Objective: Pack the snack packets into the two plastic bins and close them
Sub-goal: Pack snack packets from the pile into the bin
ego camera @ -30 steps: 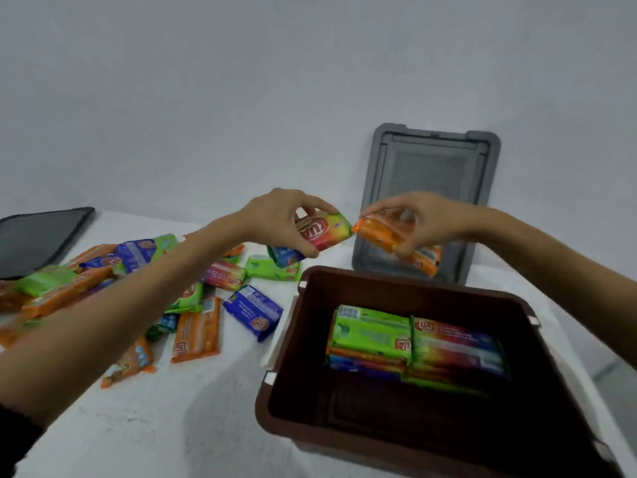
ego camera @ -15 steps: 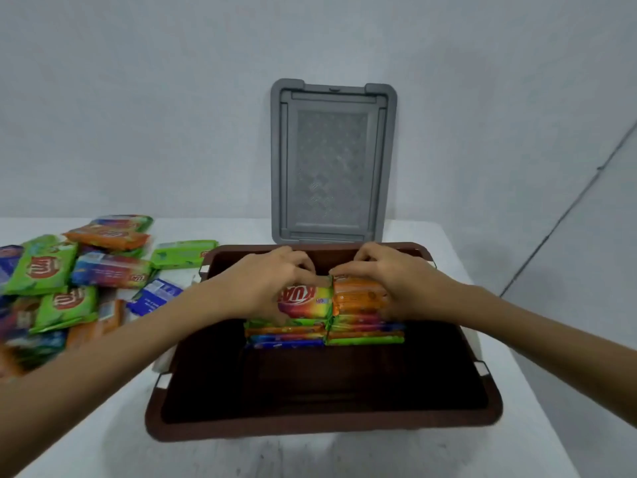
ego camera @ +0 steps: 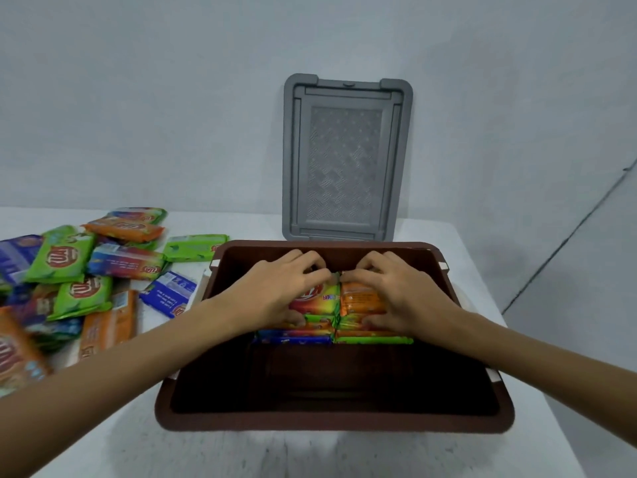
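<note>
barely begun: left grip and right grip each clasp a packet in the bin; leftward, many packets lie loose.

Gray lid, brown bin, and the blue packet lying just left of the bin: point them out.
gray lid point(ego camera: 346, 160), head view, patterned middle panel
brown bin point(ego camera: 331, 422), head view, near rim
blue packet point(ego camera: 170, 293), head view, middle of its wrapper

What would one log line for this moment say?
stage: packing | left hand: grips rainbow packet | right hand: grips orange packet | brown bin: open, part filled | grey lid: upright behind bin
</note>
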Tool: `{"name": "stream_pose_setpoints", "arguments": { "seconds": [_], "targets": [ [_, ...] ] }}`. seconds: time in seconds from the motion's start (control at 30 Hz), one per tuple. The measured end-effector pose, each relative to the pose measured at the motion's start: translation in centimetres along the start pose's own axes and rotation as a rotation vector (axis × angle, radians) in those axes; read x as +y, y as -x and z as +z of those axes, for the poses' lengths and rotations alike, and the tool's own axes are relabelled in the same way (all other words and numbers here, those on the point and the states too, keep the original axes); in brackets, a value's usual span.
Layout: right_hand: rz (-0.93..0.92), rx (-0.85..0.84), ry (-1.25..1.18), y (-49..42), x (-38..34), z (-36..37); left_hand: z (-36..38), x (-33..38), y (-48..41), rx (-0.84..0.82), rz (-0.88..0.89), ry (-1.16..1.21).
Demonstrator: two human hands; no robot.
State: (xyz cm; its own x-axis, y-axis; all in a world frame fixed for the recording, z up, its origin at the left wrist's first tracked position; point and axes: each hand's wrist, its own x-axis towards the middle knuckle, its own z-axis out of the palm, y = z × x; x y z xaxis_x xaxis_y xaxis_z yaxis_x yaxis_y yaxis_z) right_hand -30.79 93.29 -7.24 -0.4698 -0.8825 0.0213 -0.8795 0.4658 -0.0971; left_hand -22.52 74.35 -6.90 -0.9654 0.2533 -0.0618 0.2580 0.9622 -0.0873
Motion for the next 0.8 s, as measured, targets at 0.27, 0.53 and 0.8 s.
{"name": "stream_pose_setpoints", "arguments": {
  "seconds": [0.27,0.53,0.8],
  "targets": [
    [0.050,-0.008,-0.024,-0.3,0.2,0.1,0.0,-0.6,-0.2,0.043,-0.059,0.081],
    [0.055,-0.040,-0.050,0.0,0.2,-0.2,-0.1,-0.5,0.1,0.055,-0.042,0.110],
    [-0.027,0.096,-0.190,-2.9,-2.2,-3.5,-3.8,-4.7,4.3,0.257,-0.157,0.400]
  ]
}}
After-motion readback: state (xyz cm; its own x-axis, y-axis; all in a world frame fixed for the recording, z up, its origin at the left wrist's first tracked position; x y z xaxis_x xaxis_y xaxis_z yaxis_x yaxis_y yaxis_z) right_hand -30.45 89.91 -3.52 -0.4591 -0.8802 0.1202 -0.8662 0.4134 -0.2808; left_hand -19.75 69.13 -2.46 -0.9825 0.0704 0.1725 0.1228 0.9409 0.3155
